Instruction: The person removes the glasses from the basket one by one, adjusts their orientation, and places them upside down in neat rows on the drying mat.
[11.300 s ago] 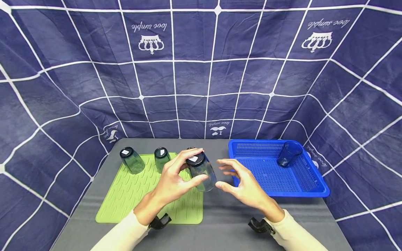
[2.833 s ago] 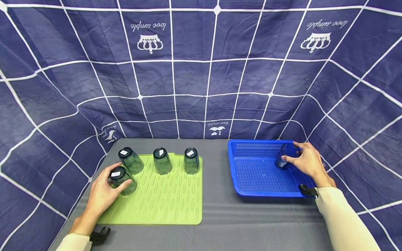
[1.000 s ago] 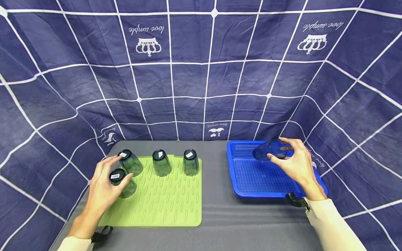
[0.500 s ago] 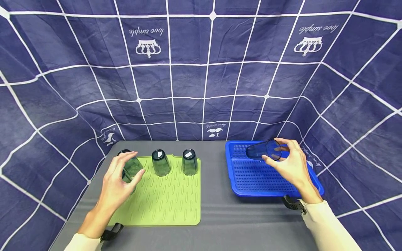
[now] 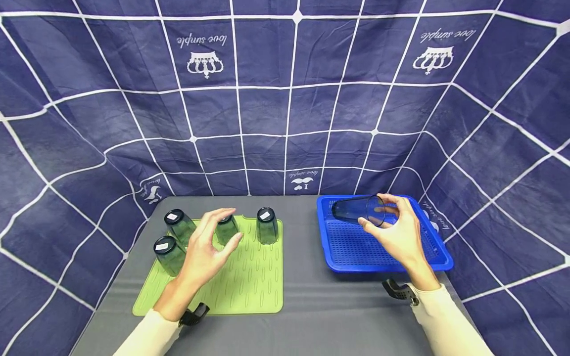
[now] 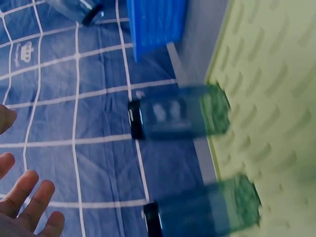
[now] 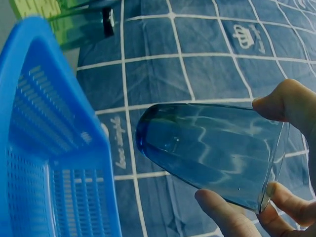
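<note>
My right hand [image 5: 398,235] grips a blue-tinted drinking glass [image 5: 352,208] near its rim, holding it tilted on its side above the blue basket [image 5: 327,247]. In the right wrist view the thumb and fingers pinch the glass [image 7: 207,148] by its open end. My left hand [image 5: 207,252] is spread with nothing in it, over the green drying mat [image 5: 254,296]. Several upside-down glasses stand on the mat: one at the back right [image 5: 267,227], one partly behind the left hand [image 5: 227,231], and two at the left, a back glass [image 5: 179,225] and a front glass [image 5: 169,254].
A grey cloth [image 5: 320,316] covers the table between mat and basket. Blue checked curtains [image 5: 267,113] hang behind and on both sides. In the left wrist view the basket [image 6: 155,24] shows beyond two standing glasses.
The left hand let go of the front-left glass and moved right. My right hand lifted its glass from the basket, tipped it sideways and carried it left.
</note>
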Available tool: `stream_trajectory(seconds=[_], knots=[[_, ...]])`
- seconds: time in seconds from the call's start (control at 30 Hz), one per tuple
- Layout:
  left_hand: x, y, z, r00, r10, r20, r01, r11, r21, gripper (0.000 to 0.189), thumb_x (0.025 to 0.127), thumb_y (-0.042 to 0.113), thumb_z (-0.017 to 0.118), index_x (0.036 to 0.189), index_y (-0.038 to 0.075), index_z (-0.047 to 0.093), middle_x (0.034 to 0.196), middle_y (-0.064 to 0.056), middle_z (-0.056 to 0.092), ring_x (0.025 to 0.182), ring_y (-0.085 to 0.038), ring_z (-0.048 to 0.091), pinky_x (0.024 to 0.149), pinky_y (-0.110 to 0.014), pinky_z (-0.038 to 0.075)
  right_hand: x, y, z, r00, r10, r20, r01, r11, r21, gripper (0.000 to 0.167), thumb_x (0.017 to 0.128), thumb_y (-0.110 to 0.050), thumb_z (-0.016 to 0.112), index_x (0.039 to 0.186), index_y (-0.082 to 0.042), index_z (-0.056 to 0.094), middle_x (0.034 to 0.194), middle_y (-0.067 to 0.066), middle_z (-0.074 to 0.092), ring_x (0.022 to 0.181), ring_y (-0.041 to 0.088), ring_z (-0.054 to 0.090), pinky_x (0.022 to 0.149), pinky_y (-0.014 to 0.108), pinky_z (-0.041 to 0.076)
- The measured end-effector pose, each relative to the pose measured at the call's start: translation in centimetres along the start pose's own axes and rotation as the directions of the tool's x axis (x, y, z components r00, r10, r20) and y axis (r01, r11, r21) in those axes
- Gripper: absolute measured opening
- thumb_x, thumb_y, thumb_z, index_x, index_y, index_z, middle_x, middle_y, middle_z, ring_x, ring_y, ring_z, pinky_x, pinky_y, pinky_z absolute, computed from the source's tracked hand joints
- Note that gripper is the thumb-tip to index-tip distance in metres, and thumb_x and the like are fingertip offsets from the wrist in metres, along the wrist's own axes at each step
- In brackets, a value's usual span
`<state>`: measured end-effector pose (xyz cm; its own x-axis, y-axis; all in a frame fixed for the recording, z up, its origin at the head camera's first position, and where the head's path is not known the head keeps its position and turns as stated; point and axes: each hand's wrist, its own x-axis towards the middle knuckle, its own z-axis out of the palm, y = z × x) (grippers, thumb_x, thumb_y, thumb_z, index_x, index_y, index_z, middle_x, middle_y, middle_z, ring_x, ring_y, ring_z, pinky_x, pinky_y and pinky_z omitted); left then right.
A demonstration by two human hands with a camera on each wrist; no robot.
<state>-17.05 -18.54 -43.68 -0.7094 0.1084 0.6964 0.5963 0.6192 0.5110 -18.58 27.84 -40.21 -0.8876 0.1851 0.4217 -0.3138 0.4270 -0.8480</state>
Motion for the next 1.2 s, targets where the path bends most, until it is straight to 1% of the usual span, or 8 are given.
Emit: stream_trajectory(seconds=[0.1,0.2,0.37,0.53,0.7,0.9,1.03,1.2], knots=[[0.5,0.7,1.3,1.0,0.002,0.024,-0.002,1.0,-0.03,0.062,0.095,0.012,0.095,0.153,0.012,0.073,0.151,-0.01,0.075,0.14,-0.034,0.072,0.127,-0.015,0.043,-0.3,-0.5,0.7,1.0,0.008,0.009,-0.008,1.0,0.026,0.077,0.082,-0.001,0.104,0.15,-0.001,0.066,0.143,0.006,0.061,0.117,0.008,0.072,0.084,0.018,0.069],[0.9,1.4,2.6,0.999,0.004,0.053,-0.001,0.998,-0.07,0.062,0.097,0.013,0.095,0.154,0.012,0.072,0.152,-0.009,0.075,0.14,-0.032,0.072,0.126,-0.024,0.049,-0.5,-0.9,1.3,1.0,0.008,0.022,-0.009,0.999,0.043,0.077,0.082,0.0,0.103,0.149,-0.001,0.066,0.142,0.004,0.061,0.118,0.009,0.073,0.085,0.02,0.07],[1.1,2.0,4.0,0.995,-0.013,0.098,0.025,0.993,-0.118,0.061,0.099,0.015,0.094,0.155,0.013,0.071,0.152,-0.006,0.074,0.137,-0.029,0.073,0.123,-0.033,0.056,-0.9,-1.3,2.4,0.999,-0.005,0.034,0.002,0.997,0.074,0.075,0.083,0.001,0.103,0.149,-0.001,0.066,0.142,0.006,0.061,0.12,0.012,0.074,0.087,0.021,0.07],[1.5,2.3,4.9,0.991,-0.022,0.135,0.044,0.986,-0.16,0.061,0.1,0.015,0.093,0.157,0.014,0.07,0.152,-0.005,0.073,0.135,-0.029,0.074,0.119,-0.037,0.06,-1.0,-1.7,3.2,0.999,-0.022,0.034,0.019,0.994,0.105,0.075,0.082,0.005,0.101,0.148,-0.001,0.067,0.142,0.009,0.063,0.12,0.013,0.074,0.087,0.023,0.071],[2.0,2.5,5.4,0.983,-0.043,0.18,0.078,0.979,-0.19,0.061,0.103,0.017,0.091,0.159,0.016,0.067,0.153,-0.006,0.072,0.136,-0.035,0.075,0.116,-0.046,0.064,-0.9,-2.3,4.2,0.997,-0.051,0.052,0.043,0.99,0.132,0.075,0.081,0.007,0.1,0.147,-0.003,0.068,0.139,0.009,0.064,0.121,0.013,0.074,0.087,0.026,0.071],[3.0,2.2,6.1,0.972,-0.059,0.226,0.116,0.962,-0.248,0.063,0.104,0.017,0.09,0.162,0.018,0.064,0.156,-0.009,0.07,0.137,-0.039,0.075,0.112,-0.055,0.067,-1.4,-3.2,5.9,0.995,-0.072,0.075,0.059,0.984,0.17,0.076,0.079,0.009,0.101,0.147,-0.002,0.068,0.142,0.008,0.064,0.122,0.01,0.074,0.088,0.03,0.072],[3.2,2.0,6.8,0.964,-0.075,0.253,0.151,0.944,-0.293,0.065,0.106,0.02,0.089,0.165,0.02,0.061,0.157,-0.009,0.068,0.139,-0.039,0.075,0.113,-0.052,0.068,-1.8,-3.6,7.0,0.991,-0.098,0.087,0.078,0.976,0.201,0.077,0.078,0.012,0.1,0.147,-0.002,0.068,0.142,0.009,0.064,0.123,0.012,0.074,0.089,0.032,0.073],[3.2,1.9,7.5,0.949,-0.111,0.296,0.216,0.911,-0.351,0.068,0.108,0.024,0.086,0.168,0.022,0.057,0.162,-0.01,0.065,0.142,-0.039,0.074,0.115,-0.049,0.067,-2.5,-3.9,8.3,0.988,-0.117,0.103,0.09,0.967,0.238,0.079,0.077,0.014,0.099,0.147,-0.002,0.068,0.142,0.013,0.062,0.123,0.014,0.074,0.089,0.034,0.073]])
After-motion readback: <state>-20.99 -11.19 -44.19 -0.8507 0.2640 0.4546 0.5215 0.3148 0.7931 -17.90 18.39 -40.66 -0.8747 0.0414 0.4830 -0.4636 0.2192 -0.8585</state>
